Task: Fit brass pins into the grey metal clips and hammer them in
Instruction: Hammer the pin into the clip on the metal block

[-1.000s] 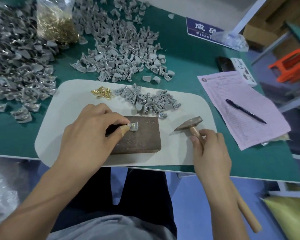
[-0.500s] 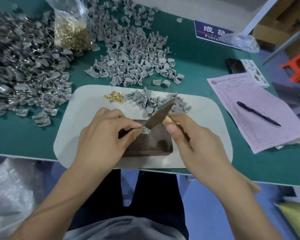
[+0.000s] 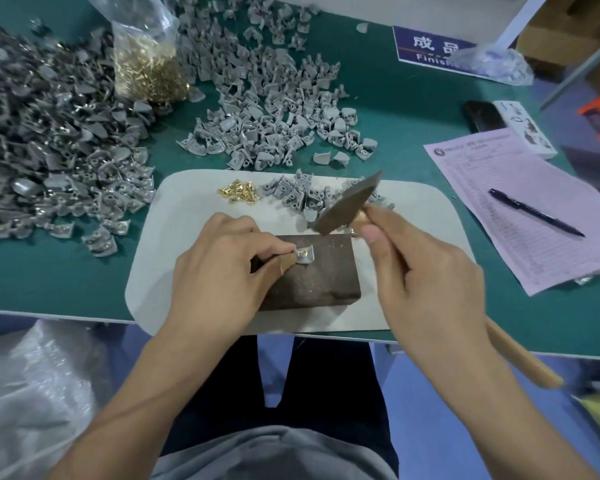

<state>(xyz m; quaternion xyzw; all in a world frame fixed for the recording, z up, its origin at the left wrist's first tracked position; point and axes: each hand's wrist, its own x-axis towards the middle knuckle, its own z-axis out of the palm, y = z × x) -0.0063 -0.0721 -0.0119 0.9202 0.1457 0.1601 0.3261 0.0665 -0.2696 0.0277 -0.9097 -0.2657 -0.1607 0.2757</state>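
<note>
1. While the left hand (image 3: 222, 268) pinches a grey clip (image 3: 305, 255) between thumb and forefinger, the clip lies flat on a dark block (image 3: 312, 282), near the block's far left corner.
2. The clip is a small, dull-grey metal piece with a curved outer edge, and a round brass pin (image 3: 304, 252) shows as a bright gold dot seated in it.
3. The block is rectangular, brown and mottled, with a rough, speckled top; it rests on a pale mat (image 3: 187, 209) with rounded corners.
4. The right hand (image 3: 426, 271) has its fingers curled round the pale wooden handle of a hammer (image 3: 347, 206), the thumb laid along the handle near the head.
5. The hammer's head is dark metal, wedge-shaped and tilted; it hangs above the block's far right corner, apart from the clip.
6. A small heap of loose pins (image 3: 238, 195), shiny and gold, sits on the mat's far side, just beside a cluster of matte grey clips (image 3: 291, 194).
7. Beyond the mat, on the green table (image 3: 395, 133), lies a wide spread of more clips (image 3: 267, 112), and to the left a darker, shinier pile (image 3: 45, 154).
8. A clear, crinkled plastic bag of pins (image 3: 146, 64) stands between those two piles.
9. To the right lies a pink printed form (image 3: 520, 216) with a black pen (image 3: 534, 212) across it.
</note>
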